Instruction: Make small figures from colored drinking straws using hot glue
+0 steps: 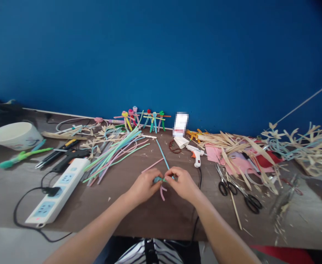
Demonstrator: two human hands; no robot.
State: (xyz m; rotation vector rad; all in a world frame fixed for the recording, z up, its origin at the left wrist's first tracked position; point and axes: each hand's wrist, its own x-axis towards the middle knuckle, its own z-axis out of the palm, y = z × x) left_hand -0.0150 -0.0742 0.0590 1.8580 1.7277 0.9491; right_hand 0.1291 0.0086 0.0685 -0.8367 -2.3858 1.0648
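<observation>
In the lower middle of the frame we see the left hand and the right hand brought together over the brown table, fingertips almost touching. Both are pinched tight, thumb against fingers, on a blue stem at the spot where a pink stem crosses it. We cannot tell which fingers also press the pink one. The blue stem runs from the pinch up toward the middle of the frame. One end of the pink stem curls out just below the hands, and another pink length pokes out up and left of the left hand.

Left of the hands lies a white power strip with a black plug in it. Above it sits a loose bundle of coloured stems. Further up, against the blue wall, stands a row of little stem figures. A white glue gun lies just up and right of the right hand. Two pairs of scissors lie further right, near a heap of straw strips. A white bowl sits at the far left edge.
</observation>
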